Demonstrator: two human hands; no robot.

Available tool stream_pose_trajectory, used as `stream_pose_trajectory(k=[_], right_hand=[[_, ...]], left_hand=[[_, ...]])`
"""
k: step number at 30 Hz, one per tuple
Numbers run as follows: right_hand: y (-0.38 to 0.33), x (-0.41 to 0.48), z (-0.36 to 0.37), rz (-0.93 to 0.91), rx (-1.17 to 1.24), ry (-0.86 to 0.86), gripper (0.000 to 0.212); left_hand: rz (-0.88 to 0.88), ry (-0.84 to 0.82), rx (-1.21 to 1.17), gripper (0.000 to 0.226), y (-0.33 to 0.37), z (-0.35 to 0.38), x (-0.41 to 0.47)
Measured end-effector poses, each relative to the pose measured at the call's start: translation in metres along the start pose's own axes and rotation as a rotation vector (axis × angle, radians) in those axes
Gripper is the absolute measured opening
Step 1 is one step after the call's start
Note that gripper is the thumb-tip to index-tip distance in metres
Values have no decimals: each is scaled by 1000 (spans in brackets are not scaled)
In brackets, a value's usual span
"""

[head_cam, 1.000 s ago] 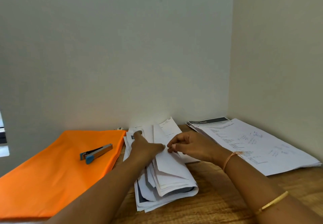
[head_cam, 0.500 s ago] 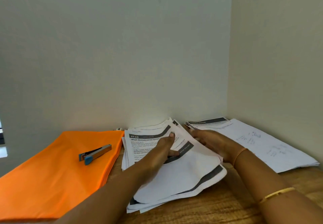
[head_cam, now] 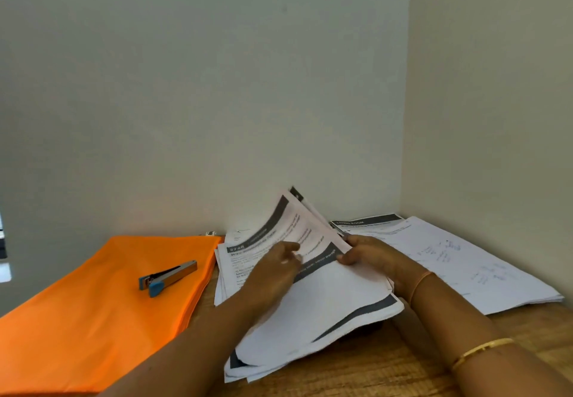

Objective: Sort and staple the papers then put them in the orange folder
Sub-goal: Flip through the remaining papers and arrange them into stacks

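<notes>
Two-handed sort of white printed paper stack [head_cam: 325,313], mid-table near back edge: right hand [head_cam: 372,257] curled round lifted sheets, left hand [head_cam: 273,269] loosely bent, resting on page below. Pin, match headers. Flat orange folder [head_cam: 93,319] along left edge.

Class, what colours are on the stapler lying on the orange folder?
The stapler is grey metal with blue ends, seen clearly in the head view.
</notes>
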State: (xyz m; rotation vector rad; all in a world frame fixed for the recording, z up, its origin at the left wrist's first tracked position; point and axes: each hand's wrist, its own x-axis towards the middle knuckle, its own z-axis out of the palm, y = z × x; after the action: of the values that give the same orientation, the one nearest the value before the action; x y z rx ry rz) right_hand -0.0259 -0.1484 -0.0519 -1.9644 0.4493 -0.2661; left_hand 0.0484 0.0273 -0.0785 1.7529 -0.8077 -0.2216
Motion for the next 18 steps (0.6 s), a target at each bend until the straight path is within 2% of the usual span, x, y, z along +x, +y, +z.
stream_pose_trajectory(k=[3, 5, 6, 8, 10, 13, 16, 18], right_hand=[[-1, -4, -3, -67, 295, 22, 20], [-2, -7, -2, -119, 386, 61, 16], [-2, -7, 0, -152, 417, 76, 17], [-2, -6, 2, -213, 466, 98, 21], [-3, -7, 4, -266, 485, 133, 22], [-6, -8, 6, -344, 309, 247, 21], [-10, -7, 9, -396, 140, 360, 21], [-13, -7, 12, -433, 170, 423, 20]], left_hand=[[146, 467, 192, 34, -9, -16, 12], [102, 668, 270, 51, -5, -27, 14], [49, 701, 231, 60, -1, -31, 14], [-81, 635, -50, 66, 6, -40, 14], [-116, 532, -256, 46, 7, -44, 15], [36, 574, -134, 20, 8, -46, 15], [250, 642, -20, 13, 20, -44, 8], [354, 679, 28, 16, 27, -41, 5]])
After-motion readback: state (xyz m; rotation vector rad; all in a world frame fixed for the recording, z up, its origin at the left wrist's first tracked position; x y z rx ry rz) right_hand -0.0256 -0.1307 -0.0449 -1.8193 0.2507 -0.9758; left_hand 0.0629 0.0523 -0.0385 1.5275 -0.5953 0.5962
